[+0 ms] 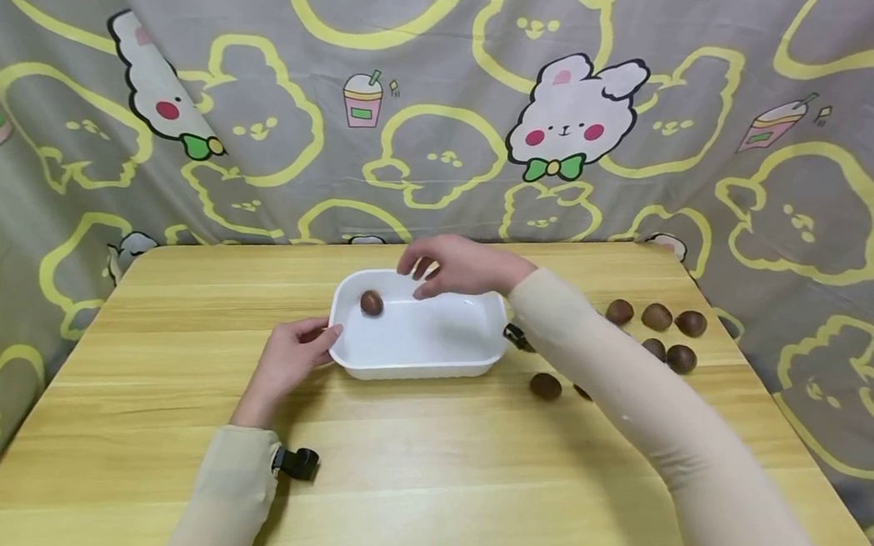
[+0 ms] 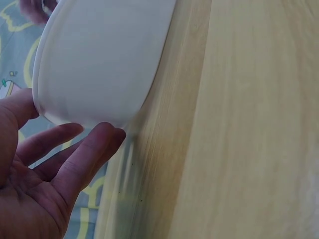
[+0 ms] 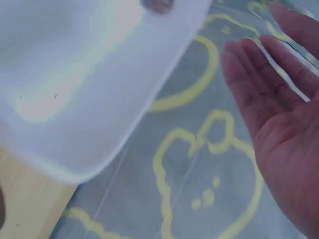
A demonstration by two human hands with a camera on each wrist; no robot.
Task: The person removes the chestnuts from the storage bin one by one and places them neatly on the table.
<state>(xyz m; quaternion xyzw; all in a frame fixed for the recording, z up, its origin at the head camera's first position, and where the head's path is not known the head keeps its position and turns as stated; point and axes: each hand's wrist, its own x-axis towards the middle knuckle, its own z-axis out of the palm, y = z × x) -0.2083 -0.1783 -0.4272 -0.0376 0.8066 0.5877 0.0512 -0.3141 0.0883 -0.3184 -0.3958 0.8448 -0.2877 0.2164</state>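
Observation:
A white rectangular tray [image 1: 418, 339] stands in the middle of the wooden table, with one brown chestnut [image 1: 371, 303] lying near its left end. My left hand [image 1: 292, 360] holds the tray's left end. In the left wrist view its thumb [image 2: 20, 104] is at the rim, and the other fingers [image 2: 82, 159] touch the end wall from outside. Over the far side of the tray hovers my right hand [image 1: 463, 266]. The right wrist view shows its bare palm [image 3: 284, 144] and spread fingers, with nothing in them.
Right of the tray lie several more chestnuts [image 1: 657, 316], some partly hidden by the right forearm [image 1: 625, 393]. One chestnut [image 1: 546, 387] sits near the tray's front right corner. A patterned grey curtain [image 1: 449, 82] hangs behind the table [image 1: 425, 473].

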